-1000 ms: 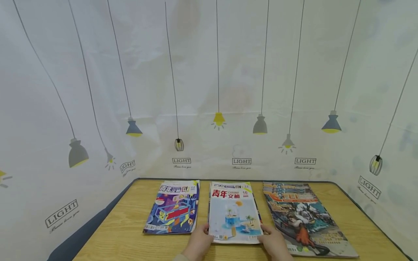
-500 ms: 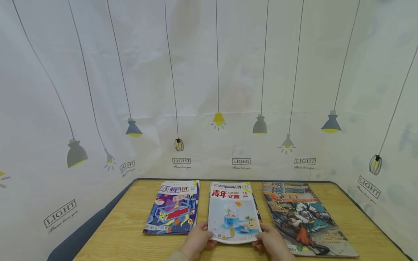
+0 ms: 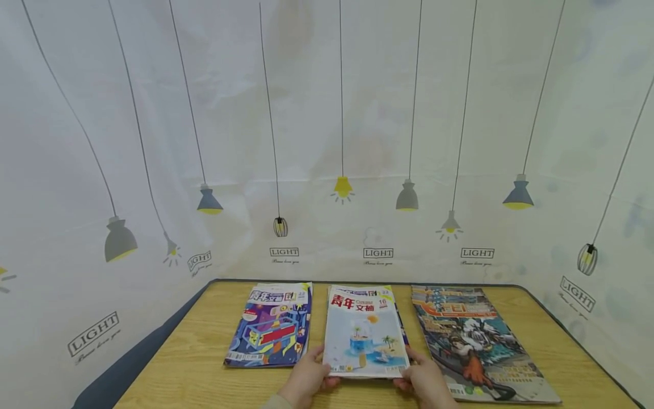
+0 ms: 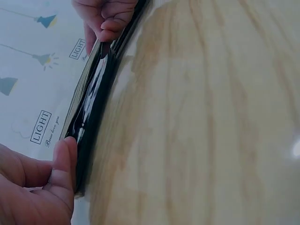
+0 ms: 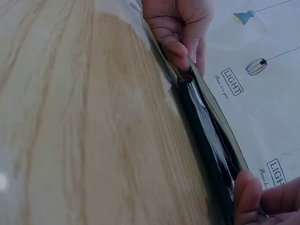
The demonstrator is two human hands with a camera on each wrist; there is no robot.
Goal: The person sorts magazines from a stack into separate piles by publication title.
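Observation:
A pale blue and white magazine [image 3: 367, 341] with an island picture tops the middle stack, its front edge facing me. My left hand [image 3: 306, 375] pinches its front left corner, and my right hand [image 3: 426, 378] pinches the front right one. Thumbs lie on top, other fingers underneath. Both wrist views show a narrow dark gap between the held magazine's pages [image 5: 220, 112] and the dark stack [image 4: 101, 103] under it, so the front edge is raised. A purple magazine [image 3: 386, 292] peeks out behind and to the right of the held one.
Left of the middle stack lies a stack of purple magazines [image 3: 273, 326]. Larger comic-style magazines [image 3: 477, 341] overlap on the right, close to my right hand. The wooden table [image 3: 174, 363] ends at a printed wall sheet [image 3: 327, 227].
My left hand has slid slightly left and both hands' fingers have gone under the front corners. The magazine's front edge has risen a little, and its cover has shifted slightly left.

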